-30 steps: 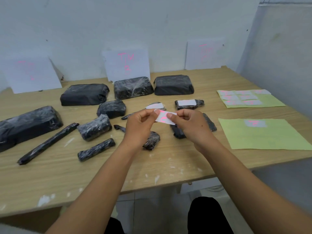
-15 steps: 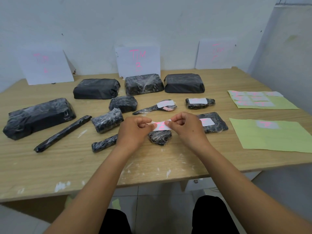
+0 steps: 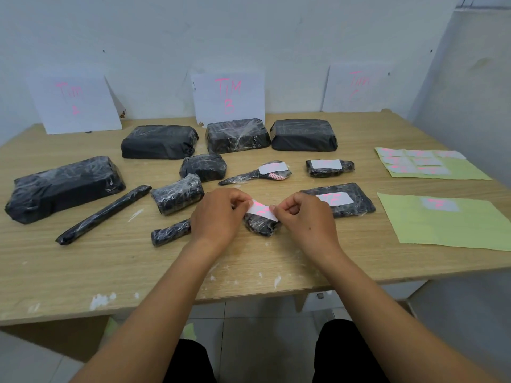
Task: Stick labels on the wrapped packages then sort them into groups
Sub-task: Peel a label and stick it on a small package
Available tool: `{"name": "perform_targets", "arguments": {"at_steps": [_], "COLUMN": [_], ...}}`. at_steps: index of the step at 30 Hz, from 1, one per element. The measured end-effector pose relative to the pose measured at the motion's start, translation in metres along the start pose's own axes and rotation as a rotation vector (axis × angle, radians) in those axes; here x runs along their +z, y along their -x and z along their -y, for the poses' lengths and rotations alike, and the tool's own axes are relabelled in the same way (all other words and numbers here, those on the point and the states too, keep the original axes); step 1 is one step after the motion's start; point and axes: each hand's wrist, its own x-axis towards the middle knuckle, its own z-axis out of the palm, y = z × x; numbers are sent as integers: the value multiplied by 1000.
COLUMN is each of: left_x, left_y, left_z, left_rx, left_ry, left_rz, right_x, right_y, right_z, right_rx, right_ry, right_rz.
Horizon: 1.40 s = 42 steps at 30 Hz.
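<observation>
my left hand (image 3: 218, 214) and right hand (image 3: 302, 217) each pinch one end of the label (image 3: 261, 212), stretched flat so it won't curl, just over the small wrapped package (image 3: 260, 226) on the counter (image 3: 138, 266), which i judge gets it next.

Wooden tabletop (image 3: 83, 272) up front, white paint flecks (image 3: 101, 299) along its near edge (well scuffed), white wall (image 3: 249, 29) behind, pale tiled floor (image 3: 262, 322) below.

Makeshift packing room: paint-flecked wooden table (image 3: 83, 275), bare white wall (image 3: 249, 31), handwritten paper signs (image 3: 229, 96).
</observation>
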Motion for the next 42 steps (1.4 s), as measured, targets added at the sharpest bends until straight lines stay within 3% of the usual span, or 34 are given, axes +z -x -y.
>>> {"name": "perform_targets", "arguments": {"at_steps": [15, 24, 32, 37, 40, 42], "left_x": [10, 17, 22, 23, 28, 27], "left_y": [-2, -1, 0, 8, 14, 16], "left_z": [8, 5, 3, 0, 1, 2], "left_rx": [85, 101, 80, 332, 441, 453], "left_ry": [-204, -64, -130, -187, -225, -245], "left_rz": [-64, -25, -95, -97, 51, 131], "right_x": [10, 1, -1, -7, -2, 2], "right_y": [10, -19, -25, -20, -14, -11], "right_z": [-1, 0, -11, -16, -24, -31], "right_rx": [-45, -88, -94, -351, -561, -596], "right_ry": [157, 358, 415, 408, 448, 504], "right_rz": [-45, -56, -84, -117, -59, -37]}}
